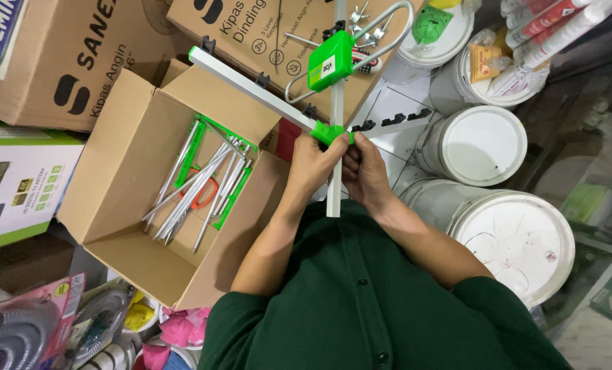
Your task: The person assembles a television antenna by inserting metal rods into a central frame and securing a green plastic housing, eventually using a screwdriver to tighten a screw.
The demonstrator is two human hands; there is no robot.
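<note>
Both hands point(340, 164) together, fingers curled

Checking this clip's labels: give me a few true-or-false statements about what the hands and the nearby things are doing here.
1. Both hands grip a green joint on a metal frame. True: left hand and right hand meet at the green joint.
2. The open cardboard box is empty. False: the box holds metal rods with green parts.
3. White buckets stand on the right. True: see the buckets.
4. The person wears a red shirt. False: the shirt is dark green.
</note>
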